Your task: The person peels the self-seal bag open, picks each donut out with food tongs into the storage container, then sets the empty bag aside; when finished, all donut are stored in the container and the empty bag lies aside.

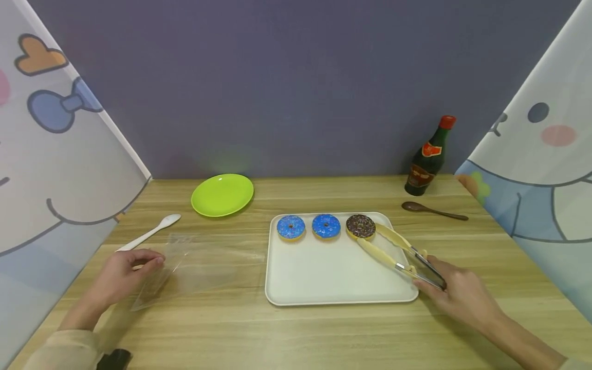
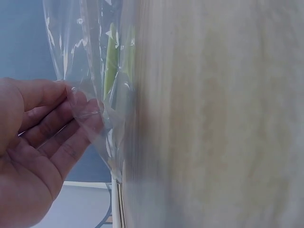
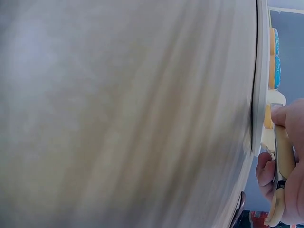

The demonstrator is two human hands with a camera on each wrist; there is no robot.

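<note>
In the head view, my left hand (image 1: 127, 275) pinches the edge of a clear plastic bag (image 1: 208, 264) that lies along the table. The left wrist view shows the bag's film (image 2: 88, 52) held between thumb and fingers, its mouth lifted. My right hand (image 1: 462, 295) grips cream-tipped metal tongs (image 1: 401, 266). The tongs' spread tips are on either side of a chocolate-iced donut (image 1: 361, 226) on a white tray (image 1: 342, 275). Two blue-iced donuts, one at the left (image 1: 291, 227) and one in the middle (image 1: 326, 226), sit in the same row.
A green plate (image 1: 222, 195) stands at the back left, with a white spoon (image 1: 157, 229) nearer my left hand. Behind the tray's right side are a dark wooden spoon (image 1: 432, 210) and a green bottle with a red cap (image 1: 427, 159). Printed panels flank the table.
</note>
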